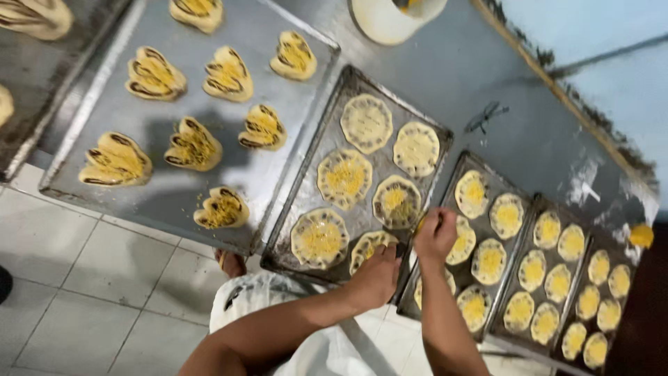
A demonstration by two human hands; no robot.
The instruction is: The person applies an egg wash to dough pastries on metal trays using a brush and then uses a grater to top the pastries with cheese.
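My left hand point(376, 276) rests on the near edge of a dark metal baking tray point(304, 182), fingers touching a round flower-shaped pastry point(367, 245) at the tray's front corner. Several more round pastries with yellow topping lie on this tray, such as one point(344, 177) in the middle. My right hand point(434, 236) is closed around something small and yellow, pinched at the fingertips, just right of another round pastry point(396, 201). It hovers over the gap between this tray and the neighbouring tray point(452, 166).
Two further trays point(536, 205) of small yellow-topped rounds run to the right. A large light tray point(160, 198) on the left holds several shell-shaped striped pastries. A white bucket point(390, 21) stands at the top. White floor tiles and my apron show below the steel table.
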